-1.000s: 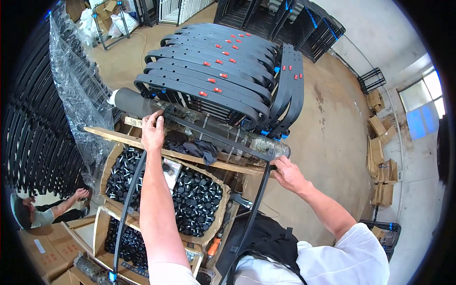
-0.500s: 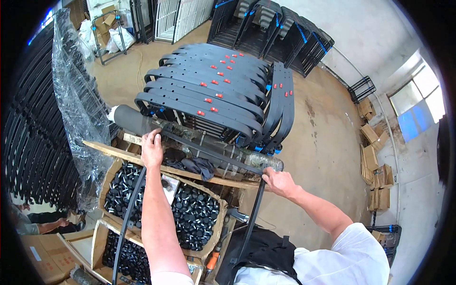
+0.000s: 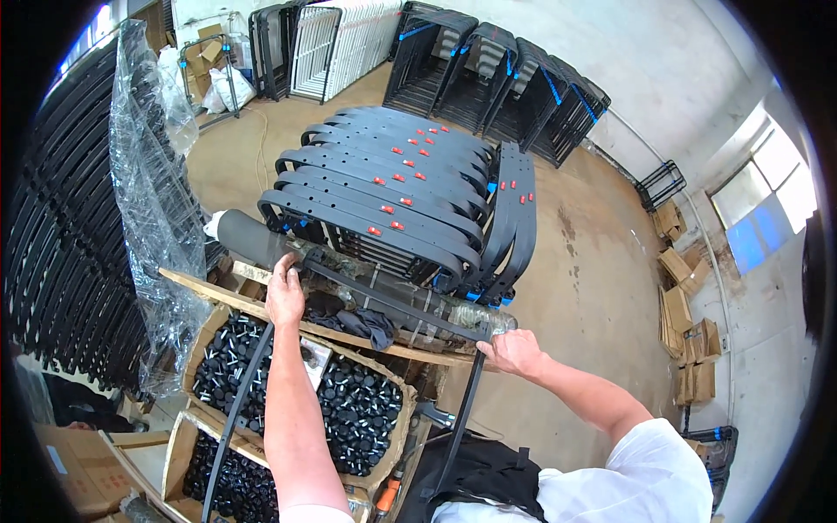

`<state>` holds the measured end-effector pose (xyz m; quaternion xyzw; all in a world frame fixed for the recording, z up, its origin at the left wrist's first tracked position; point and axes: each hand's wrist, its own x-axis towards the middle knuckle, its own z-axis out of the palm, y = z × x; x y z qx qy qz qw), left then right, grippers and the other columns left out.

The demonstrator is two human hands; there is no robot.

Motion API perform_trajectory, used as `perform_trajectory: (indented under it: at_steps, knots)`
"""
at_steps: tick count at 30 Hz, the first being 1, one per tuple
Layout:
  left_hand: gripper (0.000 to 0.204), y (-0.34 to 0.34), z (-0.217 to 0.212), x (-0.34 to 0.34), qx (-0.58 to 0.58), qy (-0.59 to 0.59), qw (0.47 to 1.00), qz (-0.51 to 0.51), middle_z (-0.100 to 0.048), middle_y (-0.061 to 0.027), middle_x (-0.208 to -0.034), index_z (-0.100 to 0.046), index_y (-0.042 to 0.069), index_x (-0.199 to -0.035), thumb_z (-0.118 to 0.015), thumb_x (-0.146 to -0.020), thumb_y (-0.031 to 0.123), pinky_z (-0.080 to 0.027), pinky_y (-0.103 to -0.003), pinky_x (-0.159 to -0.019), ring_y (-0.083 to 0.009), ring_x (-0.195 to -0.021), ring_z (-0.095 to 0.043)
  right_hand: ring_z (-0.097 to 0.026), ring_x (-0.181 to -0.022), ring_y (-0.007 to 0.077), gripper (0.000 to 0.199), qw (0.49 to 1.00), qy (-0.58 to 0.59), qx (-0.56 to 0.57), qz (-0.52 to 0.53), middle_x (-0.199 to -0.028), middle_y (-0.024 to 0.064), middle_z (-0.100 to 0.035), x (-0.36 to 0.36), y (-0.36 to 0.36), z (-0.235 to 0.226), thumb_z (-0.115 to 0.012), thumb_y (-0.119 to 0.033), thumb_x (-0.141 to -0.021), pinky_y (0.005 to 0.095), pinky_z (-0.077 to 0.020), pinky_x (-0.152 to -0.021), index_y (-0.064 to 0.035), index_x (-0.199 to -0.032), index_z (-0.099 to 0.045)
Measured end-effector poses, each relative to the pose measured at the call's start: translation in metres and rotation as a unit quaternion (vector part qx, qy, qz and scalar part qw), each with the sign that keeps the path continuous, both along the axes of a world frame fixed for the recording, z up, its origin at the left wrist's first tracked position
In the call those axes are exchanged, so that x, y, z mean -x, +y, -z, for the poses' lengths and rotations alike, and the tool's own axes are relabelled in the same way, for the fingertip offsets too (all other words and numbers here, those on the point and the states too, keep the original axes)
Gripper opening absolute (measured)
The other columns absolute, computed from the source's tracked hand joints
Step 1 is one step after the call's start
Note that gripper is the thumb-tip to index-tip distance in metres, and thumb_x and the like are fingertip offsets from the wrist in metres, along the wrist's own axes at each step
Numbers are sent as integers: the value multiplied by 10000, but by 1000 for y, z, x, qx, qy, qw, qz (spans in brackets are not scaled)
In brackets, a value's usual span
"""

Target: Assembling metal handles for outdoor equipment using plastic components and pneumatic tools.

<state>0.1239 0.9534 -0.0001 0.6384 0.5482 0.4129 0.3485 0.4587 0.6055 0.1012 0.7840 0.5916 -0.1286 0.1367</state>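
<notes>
Stack of curved black frames (image 3: pixel 392 187) rests just beyond both hands. Carton of black capped parts (image 3: pixel 344 405) sits below left hand. Black frame piece (image 3: pixel 392 301) spans between hands: left hand (image 3: pixel 286 295) fingers clenched over its left end, right hand (image 3: pixel 513 350) fingers closed around its right corner.

bright daylight from the window (image 3: pixel 767 205), sharp centre, fisheye-bent dark rim
</notes>
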Motion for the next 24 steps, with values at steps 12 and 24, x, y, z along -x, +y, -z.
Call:
perform_trajectory:
  at_steps: [12, 24]
  knots:
    - [273, -9, -9, -7, 37, 27, 999, -8, -710, -75, -1289, -697, 211, -1280, -625, -1032, 299, -509, -410, -1037, -297, -1214, -662, -730, -676, 426, 580, 987, 7, -21, -161, -755, 264, -710, -8, -37, 0, -673, -406, -968, 518, -585, -593, 130, -1149, -546]
    - [301, -2, -6, -7, 37, 51, 998, 9, -694, -80, -1323, -670, 234, -1337, -569, -1055, 262, -504, -449, -1036, -318, -1237, -651, -777, -799, 338, 197, 989, -36, 34, -139, -856, 163, -773, -7, -16, -13, -613, -163, -890, 479, -605, -669, -64, -1026, -716]
